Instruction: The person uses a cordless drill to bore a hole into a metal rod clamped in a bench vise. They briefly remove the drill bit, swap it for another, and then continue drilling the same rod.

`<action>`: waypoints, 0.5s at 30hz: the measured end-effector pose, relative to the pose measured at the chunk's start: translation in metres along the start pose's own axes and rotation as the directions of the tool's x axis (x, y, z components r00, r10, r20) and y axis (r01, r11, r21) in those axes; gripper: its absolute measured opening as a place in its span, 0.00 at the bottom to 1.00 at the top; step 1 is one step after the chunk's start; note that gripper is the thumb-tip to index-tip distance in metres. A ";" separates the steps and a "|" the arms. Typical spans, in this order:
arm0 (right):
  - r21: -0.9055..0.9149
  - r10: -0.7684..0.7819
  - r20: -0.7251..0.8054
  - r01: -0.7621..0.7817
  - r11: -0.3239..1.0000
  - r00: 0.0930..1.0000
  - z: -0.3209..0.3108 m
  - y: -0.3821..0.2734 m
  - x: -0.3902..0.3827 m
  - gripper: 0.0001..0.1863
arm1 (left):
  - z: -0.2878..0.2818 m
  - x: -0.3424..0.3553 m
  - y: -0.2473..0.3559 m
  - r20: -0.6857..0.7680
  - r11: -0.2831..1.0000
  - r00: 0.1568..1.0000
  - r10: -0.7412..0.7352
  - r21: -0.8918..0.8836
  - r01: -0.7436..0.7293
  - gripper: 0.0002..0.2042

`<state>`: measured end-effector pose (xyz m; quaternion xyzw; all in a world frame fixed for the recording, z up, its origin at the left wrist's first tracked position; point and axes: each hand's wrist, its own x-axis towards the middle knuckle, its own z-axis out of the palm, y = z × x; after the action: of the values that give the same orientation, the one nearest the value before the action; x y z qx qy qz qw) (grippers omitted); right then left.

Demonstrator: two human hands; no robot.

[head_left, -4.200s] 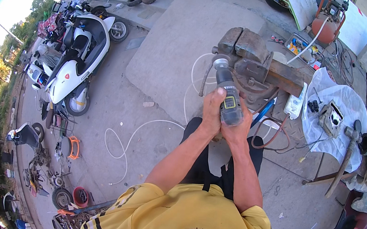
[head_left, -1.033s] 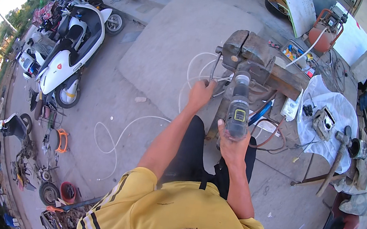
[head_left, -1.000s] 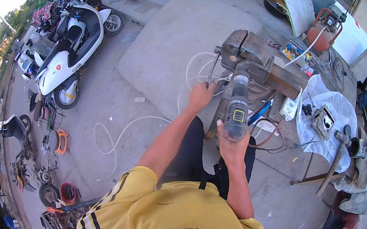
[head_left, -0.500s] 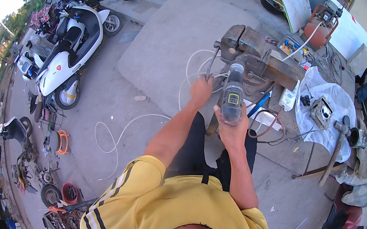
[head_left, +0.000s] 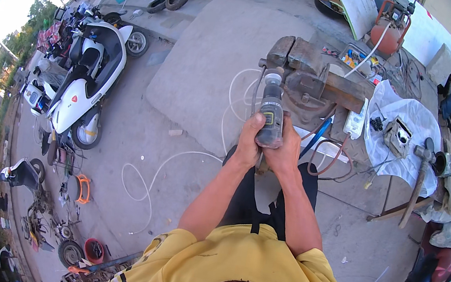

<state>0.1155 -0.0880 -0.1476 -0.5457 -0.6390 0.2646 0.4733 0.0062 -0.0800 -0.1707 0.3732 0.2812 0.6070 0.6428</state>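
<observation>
A dark grey power drill with a pale tip is held between my two hands, pointing away from me toward the bench vise. My left hand is closed along the drill's left side, its thumb up by the rear of the body. My right hand wraps the rear right side, and the lower part of the drill is hidden by my hands. The drill's tip is just in front of the vise's left jaw; I cannot tell whether they touch. The vise's bar handle hangs down left of the drill.
A white power strip, a coiled hose and a blue tool lie right of the drill. Beyond are a white sheet with a metal part, a hammer and a compressor. A white scooter stands left.
My left hand has let go of the vise's bar handle and come right and nearer onto the drill. The drill has shifted slightly left, still in my right hand.
</observation>
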 end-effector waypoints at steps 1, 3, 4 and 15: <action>-0.009 -0.028 -0.009 0.028 1.000 1.000 0.000 0.001 0.003 0.33 | -0.001 0.004 0.000 0.016 1.000 1.000 -0.008 0.018 0.008 0.33; -0.027 -0.071 -0.031 0.070 0.997 0.997 0.001 0.007 0.006 0.33 | 0.003 0.010 0.006 0.037 1.000 0.999 -0.027 -0.014 0.027 0.33; -0.017 -0.084 -0.034 0.083 0.996 0.996 0.001 0.009 0.009 0.33 | 0.005 0.012 0.009 0.048 0.999 0.998 -0.036 -0.030 0.037 0.33; 0.078 -0.023 0.061 0.018 0.997 0.998 -0.015 0.006 0.021 0.30 | 0.017 0.015 -0.002 -0.016 0.995 0.999 0.032 -0.093 -0.033 0.36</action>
<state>0.1326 -0.0693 -0.1397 -0.5120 -0.6480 0.3012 0.4766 0.0224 -0.0670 -0.1615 0.3428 0.2512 0.6327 0.6474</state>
